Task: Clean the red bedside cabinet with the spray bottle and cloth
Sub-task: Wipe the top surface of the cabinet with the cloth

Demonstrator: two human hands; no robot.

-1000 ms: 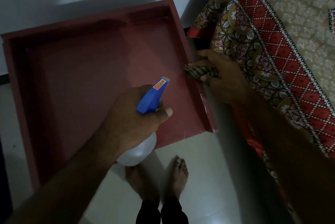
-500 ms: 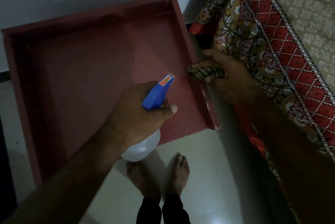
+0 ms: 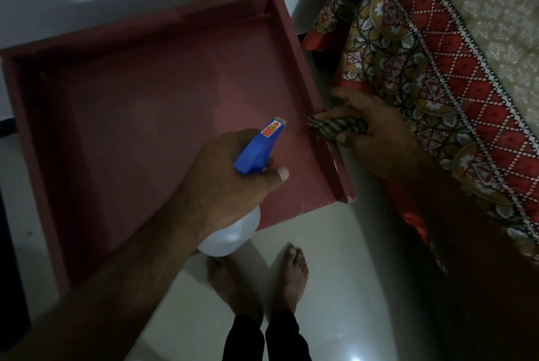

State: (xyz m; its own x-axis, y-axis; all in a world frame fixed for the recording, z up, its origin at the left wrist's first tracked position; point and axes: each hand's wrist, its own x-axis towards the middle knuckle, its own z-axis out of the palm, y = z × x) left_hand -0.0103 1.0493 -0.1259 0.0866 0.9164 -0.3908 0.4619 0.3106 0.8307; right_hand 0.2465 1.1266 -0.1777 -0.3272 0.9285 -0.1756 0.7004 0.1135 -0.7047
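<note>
As left hand [image 3: 224,185] grips bottle [image 3: 256,152], right [image 3: 377,141] clutches cloth [image 3: 339,125].

dim, soft focus; glare on floor [image 3: 355,358]; wide-angle bending at edges.

Your cabinet [image 3: 145,127] is red. Your bottle [image 3: 256,153] has a blue head with an orange label and a white body. Your cloth [image 3: 338,125] is striped dark and tan. The bedspread [image 3: 437,54] shows red diamonds, white dots and gold medallions; the floor [image 3: 335,244] is cream.
</note>
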